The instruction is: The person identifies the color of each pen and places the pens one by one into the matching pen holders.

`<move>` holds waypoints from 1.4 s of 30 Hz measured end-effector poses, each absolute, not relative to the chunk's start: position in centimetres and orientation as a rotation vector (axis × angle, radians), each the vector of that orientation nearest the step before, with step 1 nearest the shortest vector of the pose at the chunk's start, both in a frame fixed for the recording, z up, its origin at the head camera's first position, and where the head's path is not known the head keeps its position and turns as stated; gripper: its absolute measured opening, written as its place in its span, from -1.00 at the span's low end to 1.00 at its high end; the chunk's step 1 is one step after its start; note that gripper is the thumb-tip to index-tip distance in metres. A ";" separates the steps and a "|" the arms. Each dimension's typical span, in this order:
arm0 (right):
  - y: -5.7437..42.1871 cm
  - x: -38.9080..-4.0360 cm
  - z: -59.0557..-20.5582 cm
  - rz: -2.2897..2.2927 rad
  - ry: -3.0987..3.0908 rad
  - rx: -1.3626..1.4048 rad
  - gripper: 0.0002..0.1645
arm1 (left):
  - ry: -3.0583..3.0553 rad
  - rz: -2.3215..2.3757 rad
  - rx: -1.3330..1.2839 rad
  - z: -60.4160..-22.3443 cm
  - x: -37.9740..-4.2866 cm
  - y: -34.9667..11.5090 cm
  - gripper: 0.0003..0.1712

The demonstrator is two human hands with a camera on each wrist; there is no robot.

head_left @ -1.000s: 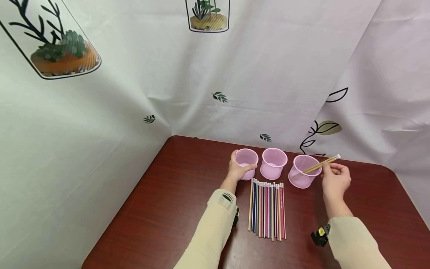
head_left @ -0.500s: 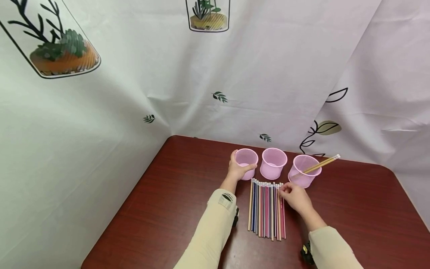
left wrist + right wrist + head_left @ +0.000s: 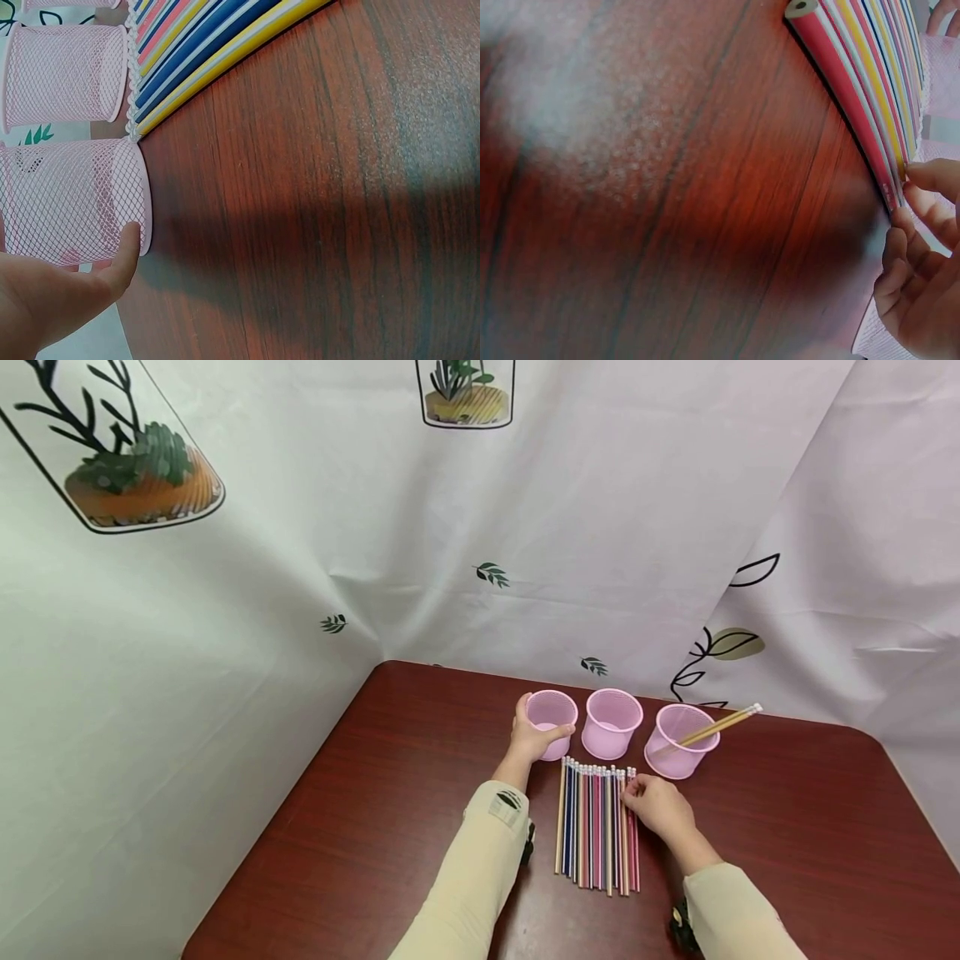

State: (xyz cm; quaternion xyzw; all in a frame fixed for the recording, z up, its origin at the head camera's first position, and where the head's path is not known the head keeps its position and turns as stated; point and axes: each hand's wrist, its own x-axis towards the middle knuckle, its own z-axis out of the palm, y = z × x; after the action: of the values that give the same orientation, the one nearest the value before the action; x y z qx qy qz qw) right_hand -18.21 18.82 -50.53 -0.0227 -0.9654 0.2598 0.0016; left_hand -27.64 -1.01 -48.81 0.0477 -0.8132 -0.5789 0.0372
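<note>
My left hand [image 3: 531, 742] grips the leftmost pink mesh pencil cup [image 3: 71, 199], thumb along its near side and fingers round its left. A row of pencils [image 3: 592, 835] lies side by side in front of the cups, white eraser ends away from me: yellow, dark blue, pink and red. Toward the row's right side, my right hand [image 3: 660, 806] pinches a yellow pencil [image 3: 895, 142] near its eraser end, beside a pink-red pencil [image 3: 840, 71] at the edge. The rightmost cup [image 3: 670, 760] holds yellow pencils [image 3: 723, 723] leaning out to the right.
Between the other two stands a middle pink mesh cup [image 3: 609, 735]. All of this is on a dark red-brown wooden table [image 3: 390, 793]. A white cloth [image 3: 450, 527] printed with plants hangs behind the table's back edge.
My right hand has left the yellow pencils in the rightmost cup and moved left and nearer, down to the pencil row. The left hand keeps its hold on the left cup.
</note>
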 end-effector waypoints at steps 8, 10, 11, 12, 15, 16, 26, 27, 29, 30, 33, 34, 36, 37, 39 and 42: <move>18.4 -18.2 -50.2 0.767 -3.113 -0.172 -0.80 | -2.475 -1.778 0.129 -49.8 -28.2 -1.0 0.10; 18.4 -18.2 -50.1 0.762 -3.126 -0.190 -0.78 | -2.474 -1.773 0.121 -49.8 -28.2 -1.0 0.10; 18.3 -18.2 -50.1 0.761 -3.130 -0.200 -0.78 | -2.479 -1.776 0.118 -49.6 -28.0 -1.0 0.10; 18.3 -18.2 -50.1 0.761 -3.134 -0.209 -0.78 | -2.492 -1.807 0.146 -48.5 -27.4 -1.1 0.09; 18.3 -18.3 -50.2 0.767 -3.139 -0.217 -0.76 | -2.486 -1.805 0.144 -48.5 -27.4 -1.1 0.09; 18.3 -18.3 -50.2 0.770 -3.140 -0.220 -0.76 | -2.483 -1.802 0.146 -48.6 -27.5 -1.1 0.09; 18.1 -18.4 -50.2 0.758 -3.145 -0.237 -0.71 | -2.417 -1.699 0.054 -54.6 -31.0 -0.6 0.25; 18.1 -18.4 -50.2 0.754 -3.147 -0.238 -0.70 | -2.409 -1.678 0.035 -55.0 -31.3 -0.6 0.26; 18.0 -18.4 -50.3 0.741 -3.149 -0.245 -0.69 | -2.390 -1.668 0.010 -55.5 -31.5 -0.7 0.27; 18.0 -18.4 -50.2 0.735 -3.150 -0.250 -0.69 | -2.383 -1.670 0.006 -55.6 -31.6 -0.7 0.27; 17.8 -18.4 -50.3 0.723 -3.144 -0.261 -0.71 | -2.400 -1.674 0.012 -55.5 -31.5 -0.7 0.26; 17.8 -18.4 -50.3 0.715 -3.140 -0.263 -0.72 | -2.416 -1.675 0.024 -55.2 -31.4 -0.7 0.25; 17.7 -18.3 -50.4 0.706 -3.132 -0.267 -0.72 | -2.438 -1.706 0.052 -54.4 -31.0 -0.7 0.22; 17.7 -18.4 -50.4 0.702 -3.128 -0.268 -0.73 | -2.445 -1.710 0.058 -54.6 -31.1 -0.8 0.20; 17.7 -18.4 -50.5 0.697 -3.121 -0.277 -0.72 | -2.448 -1.754 0.088 -52.7 -30.0 -0.9 0.16; 17.6 -18.4 -50.5 0.706 -3.116 -0.295 -0.72 | -2.457 -1.806 0.127 -50.2 -28.3 -1.0 0.11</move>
State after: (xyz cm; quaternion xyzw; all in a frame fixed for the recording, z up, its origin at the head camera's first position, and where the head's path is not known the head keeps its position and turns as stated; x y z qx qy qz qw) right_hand -18.39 17.65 -50.48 -0.0920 -0.9706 0.2198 -0.0333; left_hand -28.34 -1.03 -50.15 0.0416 -0.8042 -0.5911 0.0451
